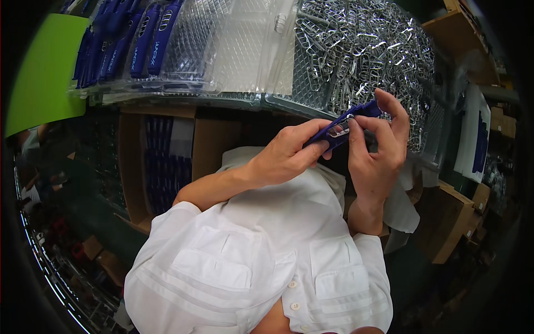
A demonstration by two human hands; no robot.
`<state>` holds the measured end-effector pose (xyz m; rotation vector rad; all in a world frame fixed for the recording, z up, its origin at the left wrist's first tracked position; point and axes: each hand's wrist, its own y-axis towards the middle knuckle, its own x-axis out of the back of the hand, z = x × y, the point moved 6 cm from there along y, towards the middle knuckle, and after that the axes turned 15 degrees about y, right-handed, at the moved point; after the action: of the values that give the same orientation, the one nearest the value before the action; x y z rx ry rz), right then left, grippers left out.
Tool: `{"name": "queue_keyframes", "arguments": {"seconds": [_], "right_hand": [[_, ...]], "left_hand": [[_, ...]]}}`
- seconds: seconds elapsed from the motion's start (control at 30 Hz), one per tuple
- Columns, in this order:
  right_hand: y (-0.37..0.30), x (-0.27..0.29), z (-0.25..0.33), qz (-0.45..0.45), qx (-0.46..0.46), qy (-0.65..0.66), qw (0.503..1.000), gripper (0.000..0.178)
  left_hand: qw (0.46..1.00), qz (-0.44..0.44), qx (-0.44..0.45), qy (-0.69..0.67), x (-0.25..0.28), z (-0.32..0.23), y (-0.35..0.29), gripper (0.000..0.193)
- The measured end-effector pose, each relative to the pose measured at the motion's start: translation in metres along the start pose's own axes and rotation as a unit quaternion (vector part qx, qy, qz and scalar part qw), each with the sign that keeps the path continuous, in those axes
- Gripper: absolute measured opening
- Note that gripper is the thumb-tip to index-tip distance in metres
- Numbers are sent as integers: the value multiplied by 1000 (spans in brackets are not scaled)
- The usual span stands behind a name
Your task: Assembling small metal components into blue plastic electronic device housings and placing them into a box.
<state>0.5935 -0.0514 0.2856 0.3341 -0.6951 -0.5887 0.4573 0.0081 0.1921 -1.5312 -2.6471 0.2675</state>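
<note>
So the blue plastic piece (pixel 334 124) is held up between both hands, just off the tray's near edge. Left hand (pixel 289 149) has thumb and fingers clamped on one end. Right hand (pixel 382 146) is at the other — thumb and a finger close together by a silvery bit, can't tell if they're gripping it. Metal clips (pixel 370 47) pile up behind; more blue pieces (pixel 142 44) lie left.
</note>
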Motion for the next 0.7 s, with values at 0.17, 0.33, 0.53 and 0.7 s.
{"name": "queue_keyframes", "arguments": {"seconds": [0.17,0.33,0.53,0.7], "right_hand": [[-2,-7,-1,18,-32,-1,999,13],[-1,-13,-10,36,28,-18,999,15],[-6,-18,-18,45,-6,48,998,20],[-12,-9,-14,-94,-52,63,992,45]], "left_hand": [[1000,18,15,-8,-1,6,-2,34],[999,-4,32,-27,5,10,1,33],[998,-42,-30,46,11,6,0,33],[991,-65,-73,92,15,-3,0,32]]}}
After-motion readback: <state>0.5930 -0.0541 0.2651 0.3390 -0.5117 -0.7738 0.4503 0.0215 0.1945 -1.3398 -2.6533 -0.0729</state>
